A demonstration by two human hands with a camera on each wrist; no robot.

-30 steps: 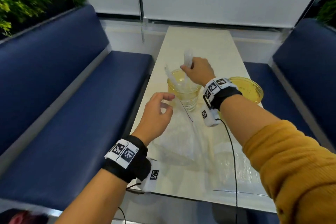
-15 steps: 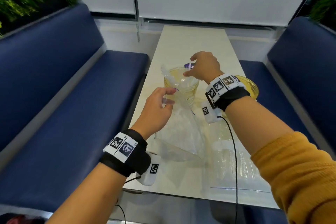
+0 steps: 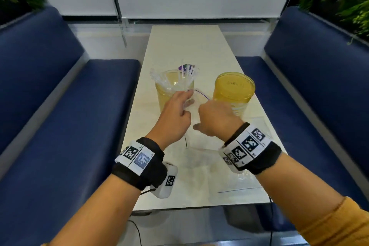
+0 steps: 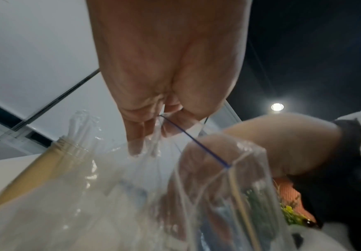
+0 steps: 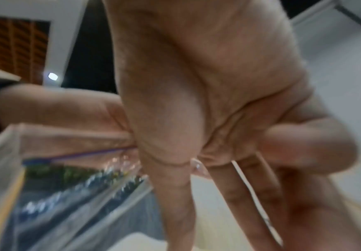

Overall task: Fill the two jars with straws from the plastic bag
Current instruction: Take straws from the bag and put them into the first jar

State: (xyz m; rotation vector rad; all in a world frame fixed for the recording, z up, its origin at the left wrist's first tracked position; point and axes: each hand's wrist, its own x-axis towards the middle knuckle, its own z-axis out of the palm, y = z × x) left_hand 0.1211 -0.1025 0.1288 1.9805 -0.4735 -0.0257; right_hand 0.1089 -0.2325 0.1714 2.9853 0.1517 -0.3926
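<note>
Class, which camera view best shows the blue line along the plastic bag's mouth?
The left wrist view: the blue line runs sharp from the left hand's pinch across the plastic bag's open mouth. The head view shows only a thin arc; the right wrist view shows it blurred.

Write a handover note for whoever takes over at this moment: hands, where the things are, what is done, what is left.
Left hand: pinches the rim of the plastic bag by its blue line, holding the mouth open.
Right hand: fingers point down into the bag mouth; whether it has straws yet cannot be told.
Left jar: on the table, holds a bunch of straws.
Right jar: beside it, no straws visible in it.
Done: first jar has straws.
Left: pull more straws from the bag, fill the right jar, top up the left if needed.
</note>
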